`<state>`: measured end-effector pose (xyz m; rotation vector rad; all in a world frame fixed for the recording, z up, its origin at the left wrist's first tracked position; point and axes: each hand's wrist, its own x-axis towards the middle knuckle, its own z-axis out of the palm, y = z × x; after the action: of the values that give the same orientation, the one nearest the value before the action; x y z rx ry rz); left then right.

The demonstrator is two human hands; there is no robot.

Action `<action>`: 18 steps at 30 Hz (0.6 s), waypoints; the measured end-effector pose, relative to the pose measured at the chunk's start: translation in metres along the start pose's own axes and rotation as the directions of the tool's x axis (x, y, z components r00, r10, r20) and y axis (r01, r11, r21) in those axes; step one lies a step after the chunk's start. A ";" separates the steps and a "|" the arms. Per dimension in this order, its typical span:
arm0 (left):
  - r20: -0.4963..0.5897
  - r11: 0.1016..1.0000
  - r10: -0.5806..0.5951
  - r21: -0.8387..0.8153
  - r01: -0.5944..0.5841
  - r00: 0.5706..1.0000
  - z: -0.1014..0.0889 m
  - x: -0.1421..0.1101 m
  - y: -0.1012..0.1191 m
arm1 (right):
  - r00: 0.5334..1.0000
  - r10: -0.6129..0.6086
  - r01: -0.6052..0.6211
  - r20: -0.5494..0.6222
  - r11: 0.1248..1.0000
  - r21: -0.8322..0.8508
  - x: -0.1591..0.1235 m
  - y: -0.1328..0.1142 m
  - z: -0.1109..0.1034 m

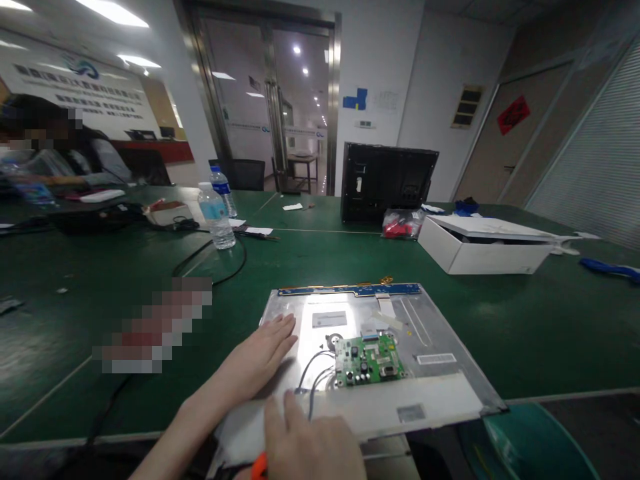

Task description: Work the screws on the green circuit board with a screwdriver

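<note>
The back of a bare LCD display panel (363, 312) lies tilted at the near edge of the table, partly overhanging it. On its metal back sit a green circuit board (370, 360), a narrow blue board strip (350, 290) along the far edge, and thin black cables (314, 373). My left hand (273, 340) rests flat on the panel's left side, fingers stretched out. Over the near edge, my right hand (313, 433) is curled by the cables, with an orange-handled tool (259, 467) in its grip. Most of that tool is hidden, so its kind is unclear.
A white box (480, 257), a black monitor (385, 183) and a bag with red contents (403, 225) stand beyond the panel. Two water bottles (217, 217) are at the left, near a black cable (245, 257). A green bin (540, 443) sits below right. A person (95, 153) sits far left.
</note>
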<state>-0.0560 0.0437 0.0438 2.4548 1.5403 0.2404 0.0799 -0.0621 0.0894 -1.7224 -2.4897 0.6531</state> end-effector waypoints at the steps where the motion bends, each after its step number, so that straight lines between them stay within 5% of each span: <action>1: 0.006 0.999 -0.012 0.053 0.011 1.000 0.000 -0.002 -0.004 | 0.998 0.039 -0.039 -0.053 0.999 0.003 -0.007 0.014 -0.006; 5: -0.001 0.970 -0.081 0.231 0.079 0.997 -0.001 -0.009 -0.018 | 0.933 0.204 -0.216 -0.296 0.976 -0.008 -0.021 0.085 -0.023; 9: -0.074 0.928 -0.122 0.345 0.140 0.990 0.001 -0.015 -0.030 | 0.872 0.339 -0.391 -0.355 0.916 -0.088 -0.012 0.135 -0.025; 18: -0.052 0.918 -0.106 0.379 0.118 0.993 -0.001 -0.017 -0.062 | 0.930 0.184 -0.236 -0.319 0.963 -0.133 0.021 0.150 -0.008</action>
<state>-0.1172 0.0540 0.0271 2.6408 1.8875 -0.0518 0.2063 0.0032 0.0383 -1.9933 -2.2233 0.1644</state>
